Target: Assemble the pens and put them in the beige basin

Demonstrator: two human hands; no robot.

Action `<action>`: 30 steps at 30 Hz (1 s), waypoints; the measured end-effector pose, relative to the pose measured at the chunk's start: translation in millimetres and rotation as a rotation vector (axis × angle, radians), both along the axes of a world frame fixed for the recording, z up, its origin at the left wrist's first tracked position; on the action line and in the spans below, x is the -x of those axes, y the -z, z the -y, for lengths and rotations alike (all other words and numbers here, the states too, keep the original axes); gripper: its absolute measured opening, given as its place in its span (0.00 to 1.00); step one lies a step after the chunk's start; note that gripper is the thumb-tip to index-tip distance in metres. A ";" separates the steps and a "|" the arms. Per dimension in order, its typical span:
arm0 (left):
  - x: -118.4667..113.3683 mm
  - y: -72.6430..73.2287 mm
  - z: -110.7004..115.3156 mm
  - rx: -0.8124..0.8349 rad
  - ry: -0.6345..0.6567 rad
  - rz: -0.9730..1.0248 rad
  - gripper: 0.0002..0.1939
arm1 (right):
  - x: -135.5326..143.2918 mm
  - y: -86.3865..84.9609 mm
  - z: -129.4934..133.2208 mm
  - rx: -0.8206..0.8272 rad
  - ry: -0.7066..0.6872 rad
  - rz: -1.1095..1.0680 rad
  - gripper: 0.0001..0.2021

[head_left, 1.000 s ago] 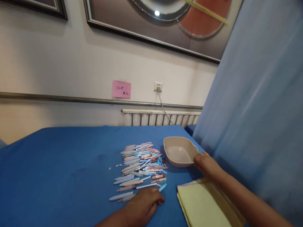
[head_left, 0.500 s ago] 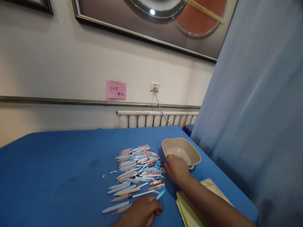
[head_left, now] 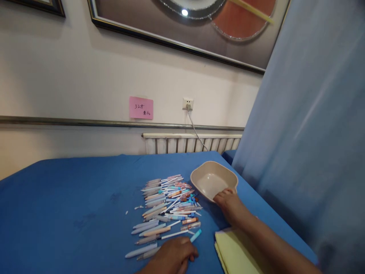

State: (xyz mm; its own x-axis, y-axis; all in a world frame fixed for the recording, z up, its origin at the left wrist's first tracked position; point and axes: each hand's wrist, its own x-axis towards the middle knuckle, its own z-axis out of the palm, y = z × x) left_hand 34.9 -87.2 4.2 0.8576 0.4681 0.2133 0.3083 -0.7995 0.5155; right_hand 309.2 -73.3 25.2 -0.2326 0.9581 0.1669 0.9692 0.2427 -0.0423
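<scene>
A beige bowl (head_left: 209,182) stands at the right of the blue table. My right hand (head_left: 230,204) grips its near right rim, fingers bent over the edge. Left of the bowl lies a long row of pen parts (head_left: 168,201): pale barrels, thin white refills and coloured pieces. My left hand (head_left: 178,252) rests at the near end of the row with its fingers curled. A turquoise piece (head_left: 195,235) sticks out just beyond it; whether the fingers hold anything is hidden. A grey barrel (head_left: 148,253) lies against that hand's left side.
A folded yellow cloth (head_left: 235,251) lies under my right forearm. Small white scraps (head_left: 138,207) are left of the pens. A blue curtain (head_left: 302,125) hangs along the right side. Behind the table (head_left: 71,205) are a radiator (head_left: 188,144) and a wall.
My right hand has moved right along the bowl's rim, and the bowl has turned and shifted slightly left. My left hand has barely moved.
</scene>
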 end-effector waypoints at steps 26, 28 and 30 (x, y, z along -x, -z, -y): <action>0.1 -25.4 2.6 0.032 0.074 -0.076 0.17 | 36.8 -38.6 5.7 -0.124 -0.099 -0.271 0.10; 3.5 -54.9 -0.4 0.044 0.125 -0.143 0.14 | 58.0 -55.0 2.2 -0.200 -0.190 -0.363 0.10; 8.9 -94.2 -4.8 -0.009 0.064 -0.185 0.12 | 78.2 -77.1 -1.5 -0.299 -0.274 -0.479 0.11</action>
State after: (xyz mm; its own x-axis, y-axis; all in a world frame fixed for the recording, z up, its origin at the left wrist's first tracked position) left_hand 26.0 -82.4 98.4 0.9103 0.4105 0.0535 0.3456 -0.8247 0.4477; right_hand 231.0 -71.8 102.3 -0.2961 0.7701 0.5650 0.7605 0.5480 -0.3484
